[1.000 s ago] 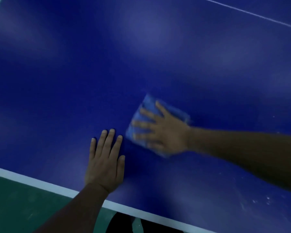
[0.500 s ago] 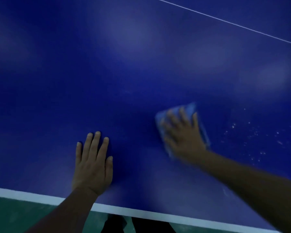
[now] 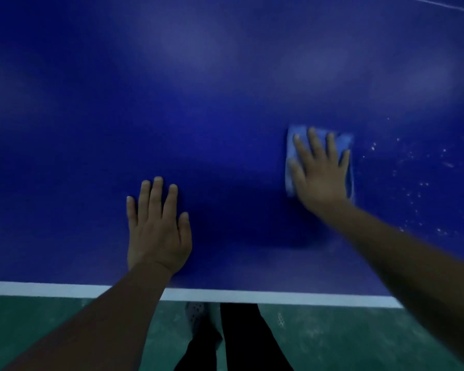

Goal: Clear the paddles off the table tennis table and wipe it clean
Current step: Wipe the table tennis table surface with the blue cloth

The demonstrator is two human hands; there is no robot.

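Head view: looking down on a blue table tennis table (image 3: 225, 103), its white near-edge stripe (image 3: 252, 295) crossing the lower part of the picture.
Right hand: the right hand (image 3: 319, 178) lies flat on a light blue cloth (image 3: 344, 141), fingers straight and spread, pressing it onto the table top; nothing is curled around it.
Left hand: the left hand (image 3: 156, 231) rests palm-down on the bare table just above the white stripe, fingers straight and close together, holding nothing.
Cloth: on the right half of the table top, under the right hand, with its far and right edges showing past the fingers.
Change in cloth and right hand: one second ago the cloth sat just beside the left hand with the fingers pointing left; now hand and cloth are well apart from the left hand, further right, with the fingers pointing away from the person.
Change in left hand: it has kept its flat pose near the table edge.
Specks: white specks (image 3: 413, 183) dot the table just right of the cloth.
Below the table: green floor (image 3: 38, 330) and dark trouser legs (image 3: 241, 341).
Paddles: none in view.
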